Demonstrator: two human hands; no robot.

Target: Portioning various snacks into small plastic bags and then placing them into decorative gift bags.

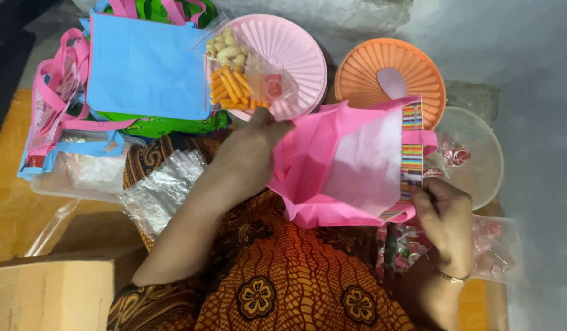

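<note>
A pink cloth bag with a striped rim lies open across my lap. My left hand grips its left edge near a clear packet of snacks, which holds orange sticks, pale puffs and a red-and-white sweet. My right hand pinches the bag's striped rim at the lower right. The snack packet rests on a pink ribbed lid just above my left hand's fingers.
A blue cloth bag lies on a stack of pink and green bags at the upper left. An orange ribbed lid, a clear tub of wrapped sweets, clear plastic packets and a cardboard box surround my lap.
</note>
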